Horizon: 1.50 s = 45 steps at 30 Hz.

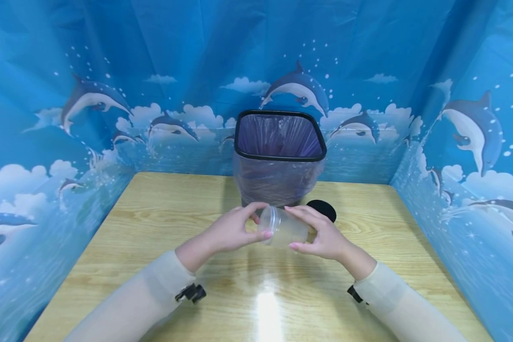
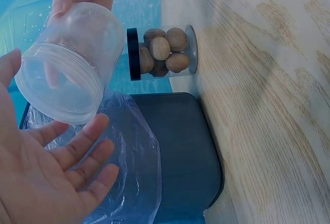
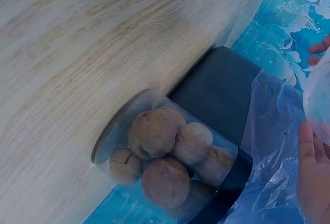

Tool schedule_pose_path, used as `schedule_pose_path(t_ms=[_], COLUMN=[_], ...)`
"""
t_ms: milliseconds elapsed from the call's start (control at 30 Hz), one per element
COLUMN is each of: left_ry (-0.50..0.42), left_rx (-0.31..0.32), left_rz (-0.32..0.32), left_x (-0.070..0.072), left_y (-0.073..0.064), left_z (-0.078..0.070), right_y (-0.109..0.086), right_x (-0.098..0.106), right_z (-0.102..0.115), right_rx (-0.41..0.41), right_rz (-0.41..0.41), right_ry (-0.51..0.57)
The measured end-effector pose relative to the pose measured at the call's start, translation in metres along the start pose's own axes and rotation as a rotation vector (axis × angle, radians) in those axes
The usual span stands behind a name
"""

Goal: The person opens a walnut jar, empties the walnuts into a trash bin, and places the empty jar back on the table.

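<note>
A translucent plastic jar (image 1: 291,229) lies sideways in the air between both hands, above the wooden table. My left hand (image 1: 237,230) holds its ringed end, thumb on the near side and fingers on the far side. At the other end, my right hand (image 1: 325,235) grips the jar body between thumb and fingers. In the left wrist view the round rim (image 2: 62,82) faces the left palm; whether a clear cap covers it I cannot tell. Nothing shows inside the jar.
Beyond the hands stands a dark bin (image 1: 278,178) lined with a purple bag. Beside it, behind my right hand, is a clear jar of walnuts (image 3: 160,157) with a black lid (image 1: 323,209). Blue dolphin-print curtains (image 1: 188,57) enclose the table's back and sides.
</note>
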State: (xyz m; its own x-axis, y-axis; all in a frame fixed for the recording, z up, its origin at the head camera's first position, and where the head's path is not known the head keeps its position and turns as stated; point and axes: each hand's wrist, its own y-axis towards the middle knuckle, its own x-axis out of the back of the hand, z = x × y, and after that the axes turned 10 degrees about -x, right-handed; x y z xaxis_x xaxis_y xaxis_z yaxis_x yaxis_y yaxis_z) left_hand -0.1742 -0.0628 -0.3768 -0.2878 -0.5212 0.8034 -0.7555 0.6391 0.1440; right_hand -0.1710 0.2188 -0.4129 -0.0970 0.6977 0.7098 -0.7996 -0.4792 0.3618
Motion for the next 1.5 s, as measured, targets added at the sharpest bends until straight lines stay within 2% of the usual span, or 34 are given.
schedule_pose_path(t_ms=[567,833,1000,1100,1367,1500], left_ry=[-0.067,-0.040,-0.033,-0.044,-0.056,-0.062], left_rx=[-0.120,-0.223,-0.251,-0.220,0.007,0.059], left_rz=[0.008,0.002,-0.010,-0.010,0.030,0.052], left_x=[0.000,0.001,-0.001,-0.001,-0.001,-0.004], left_y=[-0.001,-0.002,-0.002,-0.002,0.000,0.002], left_z=[0.010,0.011,0.012,0.011,0.005,0.006], right_y=[0.000,0.000,0.000,0.000,0.001,0.001], right_x=[-0.001,-0.002,-0.002,-0.002,-0.003,-0.003], right_z=[0.001,-0.001,-0.003,-0.003,-0.002,-0.001], right_rx=[-0.021,-0.021,-0.019,-0.014,-0.011,-0.021], right_rz=[0.013,0.011,0.006,0.001,-0.003,0.005], right_ry=[-0.009,-0.010,-0.016,-0.023,-0.026,-0.021])
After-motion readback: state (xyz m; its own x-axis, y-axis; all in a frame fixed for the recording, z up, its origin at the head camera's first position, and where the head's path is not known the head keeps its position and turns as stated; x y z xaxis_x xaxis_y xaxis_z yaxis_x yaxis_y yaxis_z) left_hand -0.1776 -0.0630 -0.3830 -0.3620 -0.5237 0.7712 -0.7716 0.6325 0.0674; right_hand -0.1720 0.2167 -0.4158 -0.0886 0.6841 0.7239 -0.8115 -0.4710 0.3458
